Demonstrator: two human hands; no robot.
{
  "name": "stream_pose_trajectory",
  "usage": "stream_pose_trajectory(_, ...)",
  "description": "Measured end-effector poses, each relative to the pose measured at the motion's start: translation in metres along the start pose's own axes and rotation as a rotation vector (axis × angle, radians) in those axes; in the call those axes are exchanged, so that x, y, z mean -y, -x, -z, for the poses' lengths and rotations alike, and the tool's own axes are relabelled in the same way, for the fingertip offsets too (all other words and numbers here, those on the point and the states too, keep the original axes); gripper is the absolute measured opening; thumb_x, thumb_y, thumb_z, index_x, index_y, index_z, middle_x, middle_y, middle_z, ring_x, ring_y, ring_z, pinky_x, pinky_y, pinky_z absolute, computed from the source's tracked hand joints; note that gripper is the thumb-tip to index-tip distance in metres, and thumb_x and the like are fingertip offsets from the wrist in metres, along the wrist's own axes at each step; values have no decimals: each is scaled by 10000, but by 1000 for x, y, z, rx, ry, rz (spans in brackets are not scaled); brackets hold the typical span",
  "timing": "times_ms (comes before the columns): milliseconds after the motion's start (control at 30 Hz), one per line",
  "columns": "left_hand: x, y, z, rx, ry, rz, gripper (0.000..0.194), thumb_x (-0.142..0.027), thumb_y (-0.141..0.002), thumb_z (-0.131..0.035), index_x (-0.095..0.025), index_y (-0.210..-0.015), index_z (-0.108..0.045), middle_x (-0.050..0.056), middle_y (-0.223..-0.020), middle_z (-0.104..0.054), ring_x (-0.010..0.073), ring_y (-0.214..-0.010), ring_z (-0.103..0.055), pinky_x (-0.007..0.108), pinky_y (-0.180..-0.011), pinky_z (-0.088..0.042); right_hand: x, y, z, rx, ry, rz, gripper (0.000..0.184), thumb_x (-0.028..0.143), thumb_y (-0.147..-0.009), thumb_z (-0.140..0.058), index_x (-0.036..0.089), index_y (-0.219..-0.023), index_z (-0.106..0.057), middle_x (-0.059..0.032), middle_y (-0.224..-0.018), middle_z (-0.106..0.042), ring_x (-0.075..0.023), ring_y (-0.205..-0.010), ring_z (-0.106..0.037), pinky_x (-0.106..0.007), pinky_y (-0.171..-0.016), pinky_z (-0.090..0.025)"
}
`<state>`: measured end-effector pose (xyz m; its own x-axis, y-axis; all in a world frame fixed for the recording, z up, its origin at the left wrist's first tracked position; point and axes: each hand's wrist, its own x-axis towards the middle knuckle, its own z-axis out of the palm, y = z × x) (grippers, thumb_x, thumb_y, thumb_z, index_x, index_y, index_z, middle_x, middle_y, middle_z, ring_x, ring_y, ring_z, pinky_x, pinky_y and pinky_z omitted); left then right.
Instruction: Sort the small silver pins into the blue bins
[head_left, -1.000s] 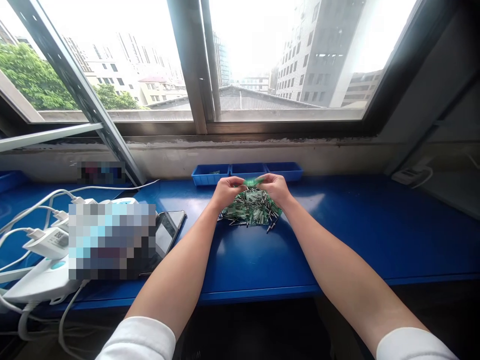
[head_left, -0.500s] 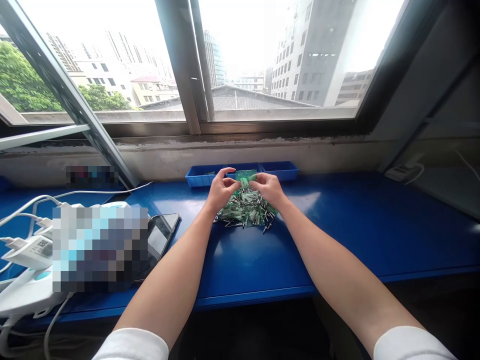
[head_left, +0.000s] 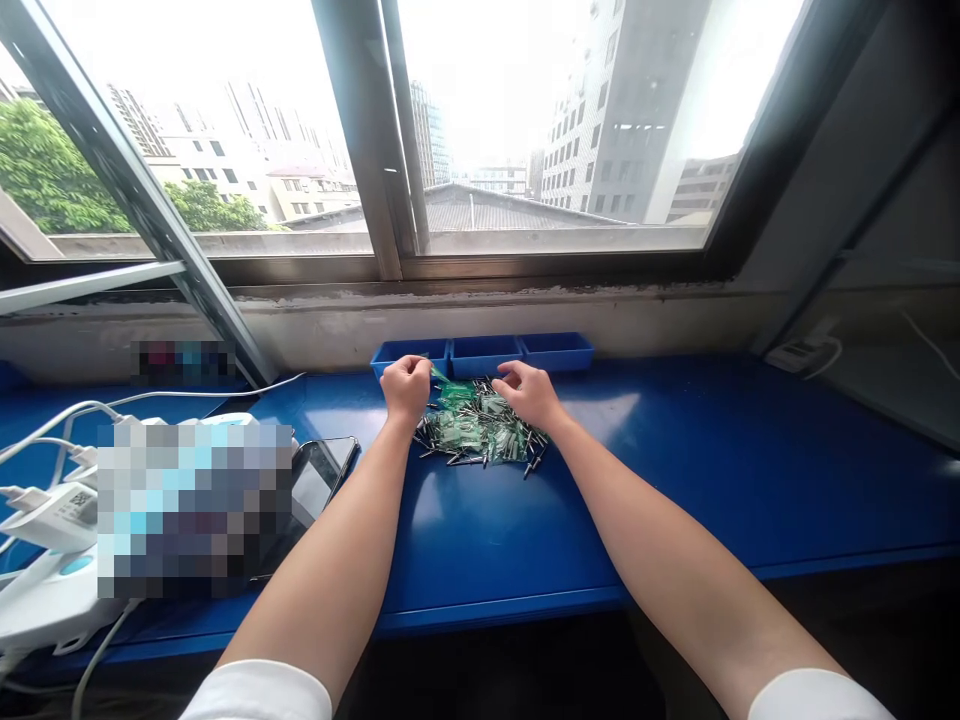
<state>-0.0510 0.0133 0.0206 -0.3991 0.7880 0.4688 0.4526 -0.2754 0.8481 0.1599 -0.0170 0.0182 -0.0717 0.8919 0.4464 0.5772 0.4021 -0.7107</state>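
My left hand (head_left: 407,390) is closed in a fist at the left of the pile, with a bit of green clear plastic bag (head_left: 439,376) sticking out beside its fingers. Over the pile's right back side is my right hand (head_left: 529,394), its fingers bent and the thumb and forefinger apart; I make out nothing held in it. Between and below the hands lies a heap of small dark metal pin-like parts (head_left: 534,462) mixed with small green-tinted plastic bags (head_left: 459,432). What the bags contain is too small to tell.
Joined blue bins (head_left: 486,352) stand behind the pile against the wall on the blue table (head_left: 697,460). To the left are a phone (head_left: 322,475), a white power strip (head_left: 45,600) with chargers and cables, and a blurred-out object. A window rises behind.
Both hands were together holding a green bag above the pile. They have parted: the left moved left with green plastic, the right came down slightly toward the heap.
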Motion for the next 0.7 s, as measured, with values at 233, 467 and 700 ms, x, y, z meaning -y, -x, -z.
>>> stream_pose_trajectory(233,15,-17,-4,113,393,78,580,-160,-619,-532,-167,-1193,-615,100,-1136,-653,193,-896,-644,266,-739,-504,-6,0,-4,53,64,52,330,360,-796,-591,169,-1060,-645,-41,-817,-700,-160,-771,-634,-280,-744,-478)
stream_pose_trajectory(467,15,-13,-2,197,242,128,444,-220,-641,-551,-134,-1064,-657,102,-993,-692,206,-807,-651,283,-661,-510,-8,-2,-3,42,94,44,295,351,-790,-591,162,-1002,-673,-61,-846,-703,-174,-792,-642,-282,-743,-487)
stream_pose_trajectory(700,0,-1,1,290,-265,-95,229,-224,-676,-536,-180,-807,-718,56,-838,-723,223,-830,-648,303,-800,-484,-7,-2,0,58,187,29,187,277,-786,-561,190,-862,-707,-48,-891,-716,-204,-897,-614,-303,-800,-471)
